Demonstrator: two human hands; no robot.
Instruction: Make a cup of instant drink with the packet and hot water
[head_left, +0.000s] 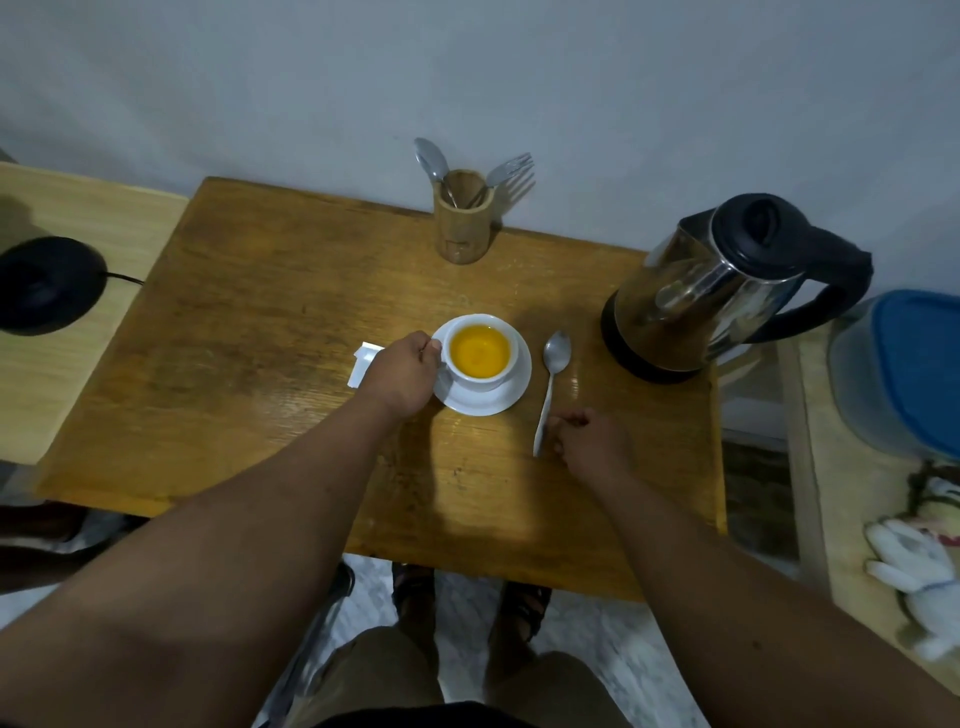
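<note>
A white cup (480, 380) full of orange-yellow drink stands on a white saucer (493, 402) at the middle of the wooden table (260, 322). My left hand (402, 371) grips the cup's handle from the left. A metal spoon (550, 384) lies flat on the table to the right of the saucer. My right hand (592, 441) rests at the spoon's handle end, fingertips touching it. A white packet (363, 361) lies just left of my left hand, partly hidden by it. The steel kettle (717, 291) with a black lid and handle stands at the right.
A wooden holder (462, 223) with a spoon and forks stands at the table's back edge by the wall. The black kettle base (44, 283) sits on a side surface at left. A blue-lidded container (904, 369) and a soft toy (919, 571) lie at right.
</note>
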